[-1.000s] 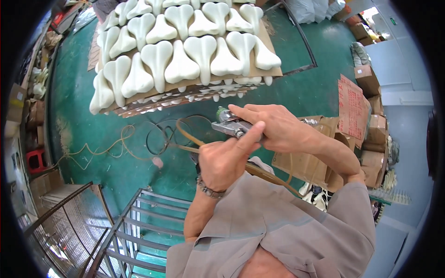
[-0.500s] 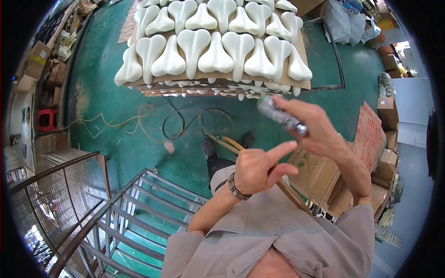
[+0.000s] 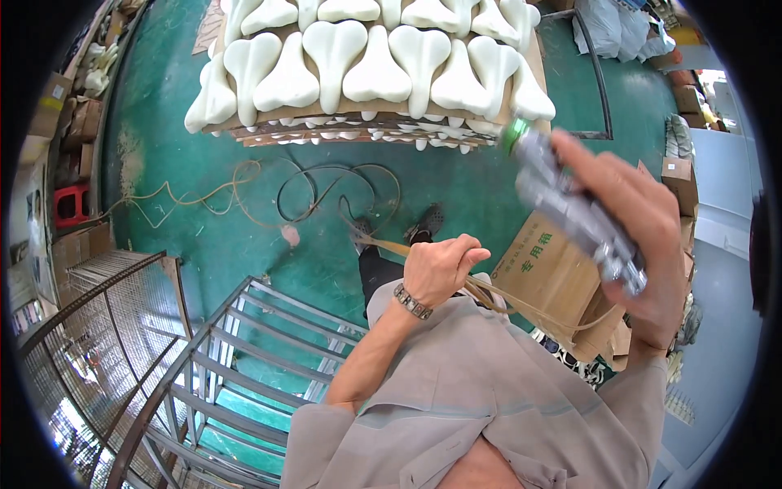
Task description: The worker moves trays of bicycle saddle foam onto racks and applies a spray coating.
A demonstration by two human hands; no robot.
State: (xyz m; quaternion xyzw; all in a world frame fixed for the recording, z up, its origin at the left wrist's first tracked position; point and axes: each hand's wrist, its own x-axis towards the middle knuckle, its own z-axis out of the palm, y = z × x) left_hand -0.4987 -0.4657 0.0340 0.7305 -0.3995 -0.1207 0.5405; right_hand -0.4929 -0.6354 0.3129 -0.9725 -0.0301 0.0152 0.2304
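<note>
In my right hand [image 3: 639, 204], raised at the right, I grip a silver air tool [image 3: 570, 204] with a green end; it is smeared by motion. The green end points toward the near right corner of the stacked boards. My left hand [image 3: 444, 269] is closed in front of my belly, thumb against the curled fingers. What it holds, if anything, is hidden. A yellowish hose [image 3: 542, 314] passes beside and behind that hand and curves right. Ahead, rows of white foam bicycle saddles [image 3: 379, 73] lie on the top cardboard sheet of the stack.
Coiled hoses [image 3: 314, 196] lie on the green floor [image 3: 187, 261] near my feet. A grey metal rack [image 3: 244, 350] stands at the lower left beside a wire mesh frame [image 3: 114, 318]. Cardboard boxes [image 3: 542, 265] are at my right. A red stool [image 3: 72, 204] stands at the far left.
My right hand has moved right with the air tool, away from my left hand. The left hand's index finger, stretched out before, is now curled in. The view has shifted slightly.
</note>
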